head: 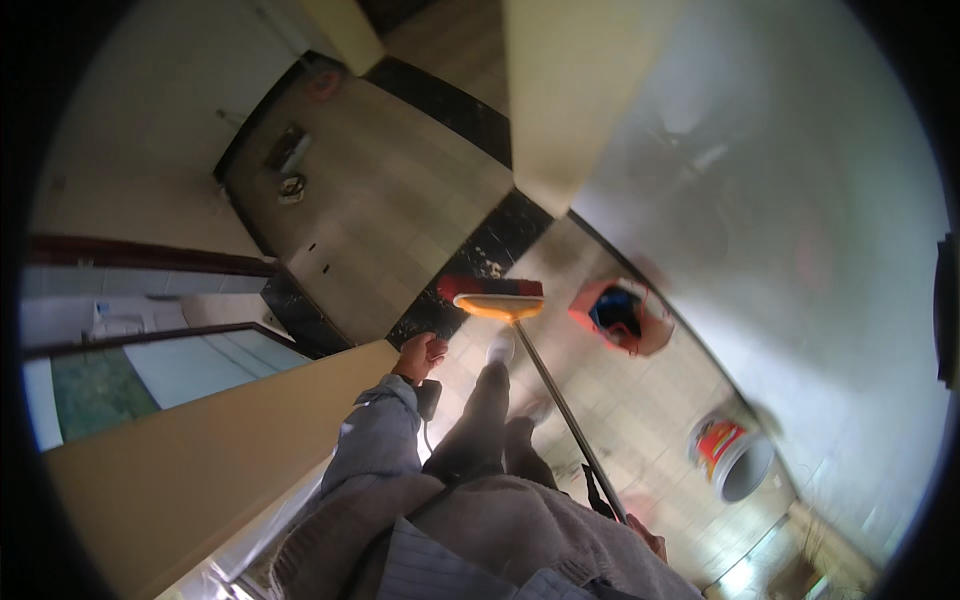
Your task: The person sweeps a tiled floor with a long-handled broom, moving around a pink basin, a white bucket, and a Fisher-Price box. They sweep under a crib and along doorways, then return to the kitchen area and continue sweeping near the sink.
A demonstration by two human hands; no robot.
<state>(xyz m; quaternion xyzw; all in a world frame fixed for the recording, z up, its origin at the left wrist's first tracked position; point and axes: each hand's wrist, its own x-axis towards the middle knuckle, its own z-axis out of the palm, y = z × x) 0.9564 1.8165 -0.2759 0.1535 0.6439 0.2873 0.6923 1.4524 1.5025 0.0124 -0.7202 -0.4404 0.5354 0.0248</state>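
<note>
A broom with an orange head (496, 306) and red and dark bristles hangs or stands in front of my feet, by a black marble floor strip (495, 244). Its metal handle (566, 416) slants back to my right hand (648, 537), which is wrapped around it near the bottom of the view. Beside the end of a beige partition, my left hand (424, 358) is out in front with fingers curled and nothing visible in them. A dark box-like item (428, 399) with a cable shows just below that wrist.
On the tiled floor to the right are a red bag (592, 307) with dark contents and a white bucket (705, 448) lying on its side by the wall. Beyond the marble strip, small items (291, 189) lie on the floor. A wall corner (551, 172) juts in ahead.
</note>
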